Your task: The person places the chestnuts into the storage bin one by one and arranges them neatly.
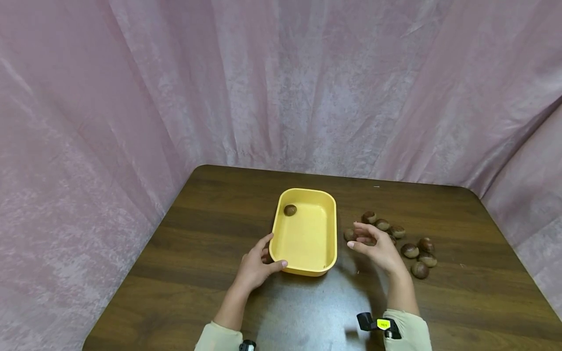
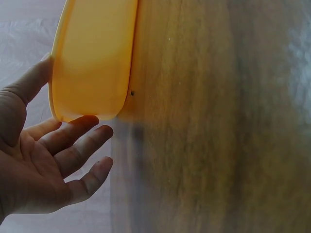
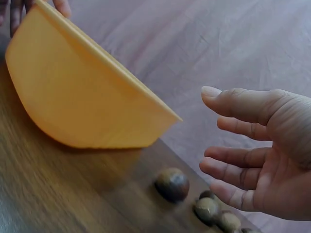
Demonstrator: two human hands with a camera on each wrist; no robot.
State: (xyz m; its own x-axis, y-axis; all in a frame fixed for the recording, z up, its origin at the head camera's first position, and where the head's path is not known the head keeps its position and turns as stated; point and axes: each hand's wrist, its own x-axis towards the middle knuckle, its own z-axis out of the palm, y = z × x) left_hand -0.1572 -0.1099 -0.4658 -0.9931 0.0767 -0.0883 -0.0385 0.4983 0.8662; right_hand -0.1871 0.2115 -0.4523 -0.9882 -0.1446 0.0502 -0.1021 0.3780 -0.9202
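A yellow plastic container (image 1: 307, 234) stands on the table with one chestnut (image 1: 290, 210) in its far left corner. My left hand (image 1: 255, 265) holds the container's near left corner, thumb over the rim and fingers against the side; the left wrist view shows the same grip (image 2: 53, 160) from close by. To the right of the container, my right hand (image 1: 376, 245) hovers with its fingers loosely bent and nothing between them. A single chestnut (image 1: 349, 235) lies just beyond its fingertips, and in the right wrist view this chestnut (image 3: 172, 185) sits below the hand (image 3: 262, 155).
Several more chestnuts (image 1: 420, 270) lie on the brown wooden table (image 1: 189, 243), beyond and to the right of my right hand. A pink curtain (image 1: 325, 87) hangs behind the table and along both sides.
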